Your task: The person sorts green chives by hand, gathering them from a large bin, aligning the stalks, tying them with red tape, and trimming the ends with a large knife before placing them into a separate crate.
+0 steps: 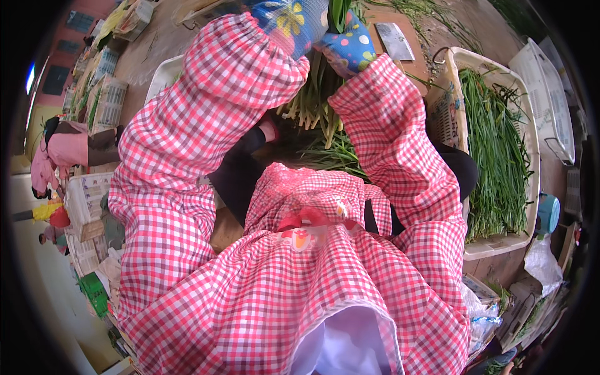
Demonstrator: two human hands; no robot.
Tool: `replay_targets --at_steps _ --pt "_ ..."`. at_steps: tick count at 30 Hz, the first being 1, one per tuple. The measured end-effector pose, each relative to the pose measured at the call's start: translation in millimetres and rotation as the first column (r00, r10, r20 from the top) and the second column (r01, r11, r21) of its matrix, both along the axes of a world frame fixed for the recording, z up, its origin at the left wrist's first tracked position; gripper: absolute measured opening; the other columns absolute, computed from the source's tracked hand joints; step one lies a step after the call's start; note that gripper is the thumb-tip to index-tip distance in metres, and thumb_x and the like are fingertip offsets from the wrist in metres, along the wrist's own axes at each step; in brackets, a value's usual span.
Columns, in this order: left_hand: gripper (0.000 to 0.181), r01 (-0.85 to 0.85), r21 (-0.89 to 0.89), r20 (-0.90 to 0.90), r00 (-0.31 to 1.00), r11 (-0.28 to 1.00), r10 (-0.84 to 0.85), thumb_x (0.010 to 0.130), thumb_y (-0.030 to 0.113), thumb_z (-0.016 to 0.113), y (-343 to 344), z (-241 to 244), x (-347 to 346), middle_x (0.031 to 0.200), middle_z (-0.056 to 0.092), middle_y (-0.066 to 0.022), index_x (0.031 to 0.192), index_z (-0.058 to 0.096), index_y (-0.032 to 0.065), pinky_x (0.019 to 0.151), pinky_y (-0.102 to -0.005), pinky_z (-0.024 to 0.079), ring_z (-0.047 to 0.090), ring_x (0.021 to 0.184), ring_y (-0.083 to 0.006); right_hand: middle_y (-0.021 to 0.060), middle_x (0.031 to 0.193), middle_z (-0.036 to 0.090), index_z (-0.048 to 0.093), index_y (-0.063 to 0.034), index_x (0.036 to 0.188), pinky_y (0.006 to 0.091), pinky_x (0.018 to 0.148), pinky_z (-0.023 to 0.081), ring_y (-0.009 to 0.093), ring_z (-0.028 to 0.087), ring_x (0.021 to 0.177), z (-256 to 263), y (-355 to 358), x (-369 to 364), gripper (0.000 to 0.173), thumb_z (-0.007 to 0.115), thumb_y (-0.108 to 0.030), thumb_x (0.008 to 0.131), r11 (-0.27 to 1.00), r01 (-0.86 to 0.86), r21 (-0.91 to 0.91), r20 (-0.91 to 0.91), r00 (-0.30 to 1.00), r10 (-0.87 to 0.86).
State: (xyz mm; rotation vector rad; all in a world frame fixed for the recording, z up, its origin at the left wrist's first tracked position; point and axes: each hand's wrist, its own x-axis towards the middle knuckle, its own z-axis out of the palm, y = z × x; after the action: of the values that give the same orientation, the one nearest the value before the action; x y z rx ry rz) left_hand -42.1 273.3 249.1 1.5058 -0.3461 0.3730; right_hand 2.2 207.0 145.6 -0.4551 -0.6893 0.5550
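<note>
At the top of the head view, my left hand (pixel 295 23) wears a blue patterned glove with a yellow flower and is partly cut off by the picture's edge. Beside it, my right hand (pixel 350 47), in a blue dotted glove, is closed around a bunch of long green stalks (pixel 338 14). Whether the left fingers also grip the bunch is hidden. Pale stalk ends (pixel 311 105) hang just below the hands, and more green leaves (pixel 335 152) lie near my lap. A flat metal plate (pixel 395 42) rests on a brown board right of my right hand.
A white plastic crate (pixel 534 140) full of long green leaves (pixel 494 154) stands at my right, beside another white crate (pixel 546 93). Part of a white tub (pixel 164 75) shows behind my left sleeve. Crates line the left side, where a person in pink (pixel 70 145) bends over.
</note>
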Motion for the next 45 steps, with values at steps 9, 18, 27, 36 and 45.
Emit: replay_targets --at_steps 9,18,27,36,45 --pt "0.042 0.58 -0.501 -0.132 0.683 0.643 -0.718 0.091 0.025 0.044 99.3 22.0 -1.6 0.124 0.048 -0.0168 0.123 0.045 -0.0035 0.09 -0.0432 0.045 0.049 0.11 -0.0254 0.0144 0.103 0.063 0.058 0.0005 0.109 0.0336 0.085 0.049 0.022 0.06 0.098 -12.7 -60.9 33.8 0.027 0.053 -0.013 0.085 0.852 0.434 -0.294 0.373 0.873 -0.315" --pt "0.04 0.307 0.197 -0.023 0.951 0.931 -0.308 0.092 0.023 0.043 129.5 -37.3 12.6 0.127 0.05 -0.0113 0.124 0.049 0.0001 0.102 -0.0325 0.034 0.047 0.118 -0.022 0.01 0.111 0.062 0.061 -0.0018 0.11 0.0296 0.092 0.043 0.017 0.056 0.107 -25.6 -0.8 42.2 0.033 0.054 -0.017 0.082 0.953 0.273 0.129 0.816 0.517 -0.258" --pt "0.034 0.538 -0.378 -0.23 0.734 0.753 -0.64 0.093 0.023 0.042 141.0 -28.7 -16.6 0.115 0.056 -0.0127 0.112 0.055 -0.0023 0.1 -0.041 0.037 0.05 0.111 -0.0249 0.0049 0.102 0.063 0.058 -0.0075 0.114 0.0295 0.084 0.046 0.012 0.059 0.089 -22.8 2.5 -18.4 0.036 0.053 -0.032 0.088 0.736 -0.076 -0.673 0.316 0.87 0.379" --pt "0.033 -0.131 -0.617 -0.337 0.935 0.776 -0.11 0.09 0.031 0.05 203.7 -46.8 -84.5 0.076 0.058 -0.0089 0.074 0.056 0.002 0.093 -0.0403 0.044 0.057 0.081 -0.0225 0.0111 0.093 0.063 0.032 -0.0075 0.137 0.0297 0.05 0.048 0.02 0.061 0.068 -106.0 -97.1 -88.7 0.066 0.057 -0.036 0.082 0.505 -0.505 -0.7 -0.266 0.841 0.471" --pt "0.042 -0.286 -0.672 -0.343 0.938 0.683 0.056 0.093 0.033 0.043 234.4 -84.4 -107.7 0.071 0.057 -0.0031 0.113 0.052 -0.0026 0.088 -0.044 0.045 0.054 0.069 -0.0202 0.0002 0.057 0.053 0.064 -0.0045 0.098 0.0217 0.039 0.028 0.007 0.043 0.044 -90.2 -92.9 -120.7 0.029 0.06 -0.029 0.083 0.511 -0.509 -0.693 -0.327 0.853 0.406"
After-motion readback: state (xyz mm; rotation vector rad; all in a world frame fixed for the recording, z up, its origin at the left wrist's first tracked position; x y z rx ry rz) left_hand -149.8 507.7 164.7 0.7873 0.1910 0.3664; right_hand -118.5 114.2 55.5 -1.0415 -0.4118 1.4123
